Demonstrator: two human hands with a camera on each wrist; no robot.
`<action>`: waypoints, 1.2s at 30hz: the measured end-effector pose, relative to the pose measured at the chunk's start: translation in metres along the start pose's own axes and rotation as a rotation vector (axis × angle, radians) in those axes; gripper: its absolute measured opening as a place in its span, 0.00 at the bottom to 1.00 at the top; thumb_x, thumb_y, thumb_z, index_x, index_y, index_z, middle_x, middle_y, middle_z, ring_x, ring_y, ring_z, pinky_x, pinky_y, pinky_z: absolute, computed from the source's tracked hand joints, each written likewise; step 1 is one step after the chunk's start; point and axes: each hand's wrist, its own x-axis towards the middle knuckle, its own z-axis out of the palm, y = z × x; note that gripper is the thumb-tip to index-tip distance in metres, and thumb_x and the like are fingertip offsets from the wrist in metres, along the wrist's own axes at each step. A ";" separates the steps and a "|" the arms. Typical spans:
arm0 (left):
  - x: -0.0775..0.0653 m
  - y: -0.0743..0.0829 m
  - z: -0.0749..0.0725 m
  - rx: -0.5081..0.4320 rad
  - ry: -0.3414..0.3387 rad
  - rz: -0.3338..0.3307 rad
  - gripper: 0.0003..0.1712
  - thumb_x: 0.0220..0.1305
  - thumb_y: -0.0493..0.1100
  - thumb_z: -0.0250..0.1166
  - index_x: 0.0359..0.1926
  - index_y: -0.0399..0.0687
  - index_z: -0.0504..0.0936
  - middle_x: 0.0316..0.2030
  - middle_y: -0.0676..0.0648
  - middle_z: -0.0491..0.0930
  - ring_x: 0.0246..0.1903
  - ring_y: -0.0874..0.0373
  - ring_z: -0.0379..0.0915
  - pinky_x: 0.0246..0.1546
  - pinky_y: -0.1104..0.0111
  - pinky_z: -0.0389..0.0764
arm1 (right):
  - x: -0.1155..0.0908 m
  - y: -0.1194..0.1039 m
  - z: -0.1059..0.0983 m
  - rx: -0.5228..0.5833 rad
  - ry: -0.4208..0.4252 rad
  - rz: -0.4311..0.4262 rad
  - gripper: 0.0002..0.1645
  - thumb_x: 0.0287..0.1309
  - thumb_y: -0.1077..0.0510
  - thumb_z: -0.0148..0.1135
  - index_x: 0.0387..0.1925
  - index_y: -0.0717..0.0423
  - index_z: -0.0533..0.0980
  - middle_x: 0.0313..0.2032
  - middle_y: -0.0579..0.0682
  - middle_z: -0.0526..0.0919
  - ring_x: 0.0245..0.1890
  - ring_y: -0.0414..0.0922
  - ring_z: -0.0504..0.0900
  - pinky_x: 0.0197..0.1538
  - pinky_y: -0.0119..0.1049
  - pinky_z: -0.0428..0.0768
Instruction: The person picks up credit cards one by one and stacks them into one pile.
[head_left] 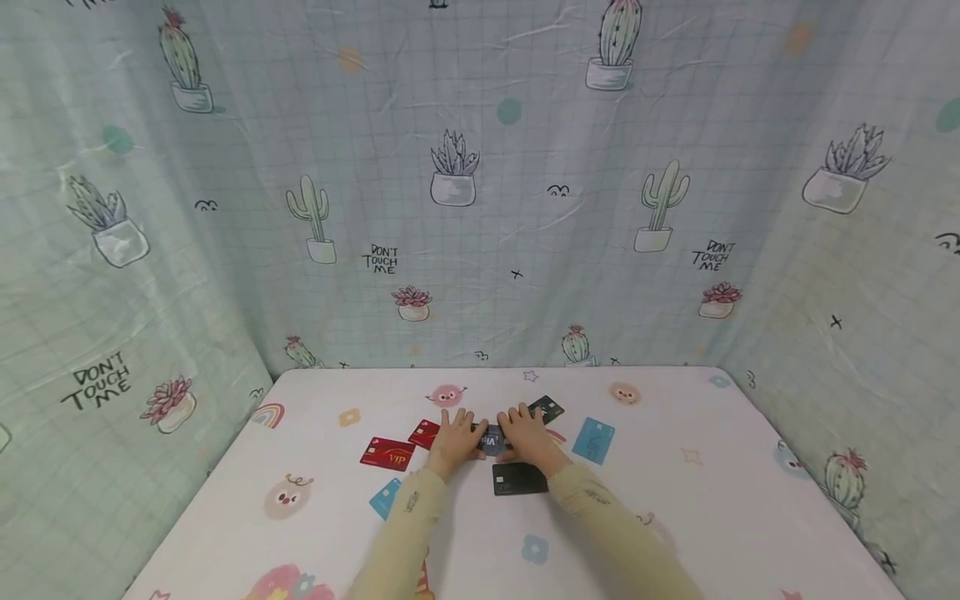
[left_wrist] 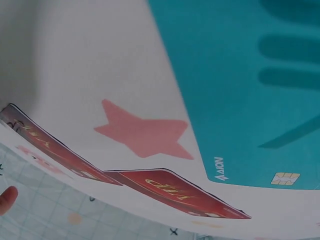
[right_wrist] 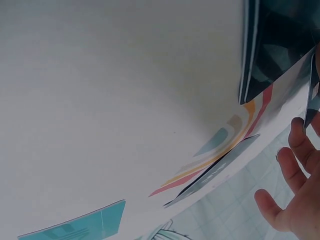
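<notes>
Both hands meet over the middle of the table around a dark grey VIP card (head_left: 492, 440). My left hand (head_left: 452, 443) pinches its left side between thumb and fingers. On the opposite side my right hand (head_left: 528, 437) pinches the card too, its other fingers spread. In the right wrist view the right hand (right_wrist: 300, 200) appears at the right edge, with the held card (right_wrist: 314, 95) seen edge-on by the fingertips. Only one fingertip (left_wrist: 7, 200) of the left hand shows in the left wrist view. Just below the hands lies a black VIP card (head_left: 517, 480).
Two red cards, one nearer (head_left: 387, 453) and one partly behind the left hand (head_left: 424, 433), lie to the left. A blue card (head_left: 385, 498) is beside the left forearm, another blue card (head_left: 595, 440) at right. Behind the right hand lies a black card (head_left: 547, 408). Patterned curtains (head_left: 495, 233) surround the table.
</notes>
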 end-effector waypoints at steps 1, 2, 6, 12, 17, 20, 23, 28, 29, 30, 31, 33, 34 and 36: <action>-0.001 0.000 0.000 0.001 0.005 -0.002 0.37 0.49 0.67 0.55 0.59 0.60 0.67 0.51 0.46 0.72 0.55 0.51 0.65 0.55 0.49 0.66 | 0.000 0.000 0.001 -0.001 0.001 -0.002 0.44 0.34 0.31 0.61 0.51 0.52 0.66 0.45 0.53 0.73 0.49 0.52 0.68 0.55 0.57 0.66; -0.002 0.001 0.000 0.001 0.013 -0.005 0.37 0.48 0.67 0.55 0.58 0.60 0.67 0.50 0.46 0.72 0.55 0.51 0.66 0.55 0.49 0.66 | -0.001 0.000 0.001 0.001 0.004 -0.004 0.44 0.35 0.31 0.61 0.51 0.52 0.66 0.45 0.53 0.73 0.49 0.52 0.68 0.55 0.58 0.66; -0.005 0.001 -0.002 0.018 0.038 -0.019 0.37 0.47 0.68 0.54 0.57 0.60 0.67 0.48 0.46 0.73 0.53 0.51 0.67 0.53 0.49 0.67 | -0.002 0.000 0.001 0.005 0.016 -0.010 0.43 0.35 0.32 0.62 0.51 0.51 0.66 0.46 0.53 0.73 0.50 0.52 0.67 0.55 0.57 0.66; -0.006 0.003 -0.004 0.026 0.034 -0.031 0.36 0.48 0.68 0.54 0.57 0.60 0.67 0.48 0.46 0.73 0.52 0.52 0.67 0.53 0.49 0.67 | -0.001 0.003 0.004 -0.006 0.030 -0.035 0.43 0.34 0.30 0.61 0.50 0.50 0.66 0.45 0.53 0.72 0.48 0.50 0.67 0.53 0.55 0.67; -0.006 0.004 -0.003 0.022 0.042 -0.041 0.36 0.48 0.68 0.53 0.57 0.60 0.67 0.47 0.46 0.73 0.53 0.51 0.66 0.53 0.49 0.67 | -0.001 0.006 0.000 -0.032 0.052 -0.074 0.42 0.34 0.29 0.60 0.49 0.50 0.67 0.43 0.51 0.72 0.44 0.48 0.67 0.50 0.51 0.69; -0.006 0.003 -0.004 0.028 0.044 -0.030 0.36 0.48 0.68 0.53 0.58 0.60 0.67 0.47 0.47 0.73 0.52 0.52 0.66 0.54 0.49 0.66 | -0.001 0.006 0.000 -0.054 0.066 -0.087 0.42 0.34 0.29 0.60 0.49 0.49 0.68 0.42 0.49 0.73 0.44 0.48 0.67 0.50 0.51 0.69; -0.007 0.001 -0.007 0.031 0.038 -0.014 0.36 0.48 0.68 0.53 0.58 0.61 0.68 0.48 0.48 0.73 0.53 0.52 0.66 0.54 0.49 0.66 | -0.001 0.006 0.000 -0.063 0.059 -0.094 0.42 0.35 0.29 0.59 0.50 0.48 0.69 0.43 0.47 0.75 0.44 0.47 0.67 0.51 0.50 0.69; -0.009 -0.002 -0.013 0.032 0.024 0.007 0.35 0.49 0.69 0.53 0.57 0.62 0.68 0.49 0.48 0.74 0.55 0.52 0.65 0.56 0.48 0.64 | -0.001 0.006 0.002 -0.061 0.071 -0.109 0.41 0.37 0.28 0.59 0.50 0.48 0.70 0.42 0.46 0.75 0.43 0.46 0.67 0.51 0.50 0.70; -0.009 -0.002 -0.014 0.027 0.025 0.010 0.35 0.49 0.69 0.53 0.57 0.61 0.69 0.49 0.48 0.74 0.55 0.52 0.65 0.56 0.48 0.64 | -0.001 0.006 0.003 -0.063 0.079 -0.111 0.41 0.37 0.28 0.59 0.50 0.48 0.70 0.42 0.46 0.76 0.42 0.46 0.67 0.50 0.50 0.70; -0.009 -0.003 -0.015 0.024 0.024 0.013 0.35 0.49 0.69 0.53 0.57 0.61 0.69 0.49 0.48 0.74 0.55 0.52 0.65 0.56 0.48 0.63 | -0.001 0.007 0.003 -0.063 0.086 -0.113 0.41 0.36 0.28 0.59 0.49 0.47 0.70 0.42 0.45 0.76 0.42 0.46 0.67 0.50 0.50 0.70; -0.010 -0.003 -0.015 0.022 0.024 0.017 0.35 0.49 0.68 0.53 0.57 0.61 0.69 0.49 0.48 0.74 0.55 0.52 0.65 0.57 0.48 0.63 | -0.001 0.008 0.004 -0.066 0.093 -0.114 0.40 0.36 0.28 0.59 0.49 0.47 0.70 0.41 0.45 0.76 0.42 0.46 0.67 0.50 0.50 0.70; -0.009 -0.005 -0.015 0.022 0.031 0.024 0.35 0.49 0.68 0.53 0.58 0.61 0.69 0.49 0.48 0.74 0.55 0.52 0.65 0.56 0.48 0.63 | 0.000 0.009 0.004 -0.069 0.101 -0.116 0.40 0.36 0.28 0.59 0.50 0.47 0.70 0.41 0.45 0.76 0.42 0.46 0.67 0.50 0.50 0.70; -0.009 -0.005 -0.015 0.020 0.035 0.026 0.35 0.49 0.68 0.54 0.58 0.61 0.68 0.49 0.48 0.74 0.54 0.52 0.65 0.56 0.49 0.64 | 0.000 0.010 0.005 -0.073 0.104 -0.118 0.41 0.36 0.28 0.59 0.50 0.46 0.70 0.41 0.45 0.76 0.42 0.45 0.67 0.50 0.49 0.70; -0.008 -0.006 -0.014 0.021 0.041 0.031 0.36 0.50 0.68 0.53 0.59 0.61 0.68 0.49 0.48 0.73 0.53 0.52 0.65 0.56 0.49 0.64 | 0.000 0.012 0.005 -0.077 0.113 -0.123 0.41 0.36 0.27 0.59 0.50 0.46 0.70 0.41 0.45 0.76 0.42 0.45 0.67 0.50 0.49 0.71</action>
